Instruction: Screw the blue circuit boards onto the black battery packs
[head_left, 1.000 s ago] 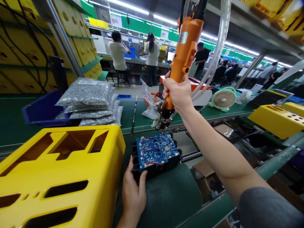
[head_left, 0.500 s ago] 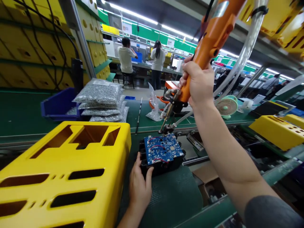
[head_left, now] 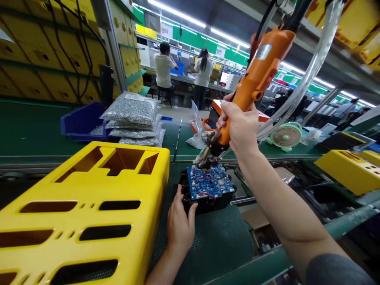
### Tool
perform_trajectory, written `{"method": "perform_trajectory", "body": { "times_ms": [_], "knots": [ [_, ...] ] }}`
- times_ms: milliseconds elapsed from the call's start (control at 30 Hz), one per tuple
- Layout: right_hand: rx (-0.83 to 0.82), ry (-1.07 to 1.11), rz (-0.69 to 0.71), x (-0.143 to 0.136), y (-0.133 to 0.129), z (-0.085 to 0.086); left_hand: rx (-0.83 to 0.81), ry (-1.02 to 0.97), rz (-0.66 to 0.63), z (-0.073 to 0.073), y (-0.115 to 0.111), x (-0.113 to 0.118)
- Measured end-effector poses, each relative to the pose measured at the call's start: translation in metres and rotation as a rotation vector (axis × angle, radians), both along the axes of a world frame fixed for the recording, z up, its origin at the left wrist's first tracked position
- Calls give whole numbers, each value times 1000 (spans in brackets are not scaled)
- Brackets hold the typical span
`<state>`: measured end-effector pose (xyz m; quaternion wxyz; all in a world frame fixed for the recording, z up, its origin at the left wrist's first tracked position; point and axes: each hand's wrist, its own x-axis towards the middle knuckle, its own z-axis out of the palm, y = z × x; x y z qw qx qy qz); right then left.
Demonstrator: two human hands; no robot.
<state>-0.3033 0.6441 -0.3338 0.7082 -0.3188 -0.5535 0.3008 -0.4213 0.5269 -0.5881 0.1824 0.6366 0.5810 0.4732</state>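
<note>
OK, R hand [head_left: 242,126] grips driver [head_left: 257,71] (L hand [head_left: 181,227] touching PCB base [head_left: 212,203]).

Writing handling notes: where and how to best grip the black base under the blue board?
The black base is likely best gripped by its walls at the near-left corner, coming from the near left, where the left hand rests. The blue board with red wires covers its top, so keep low; the orange tool reaches over the far edge.

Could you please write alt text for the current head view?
The right hand holds an orange power tool at the far edge of a blue circuit board; the left hand touches its black base. A yellow housing lies at left, silvery bags stacked behind.
</note>
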Motion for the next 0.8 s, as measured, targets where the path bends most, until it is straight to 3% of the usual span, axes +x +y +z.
{"method": "perform_trajectory", "body": {
  "times_ms": [533, 633, 800],
  "knots": [
    [-47, -34, 62, -13, 7, -8, 2, 39, 11, 0, 0, 0],
    [-42, -22, 57, -9, 7, 3, -1, 51, 14, 1, 0, 0],
    [-45, -59, 4, 14, 6, 42, -2, 48, 13, 1, 0, 0]
  ]
}}
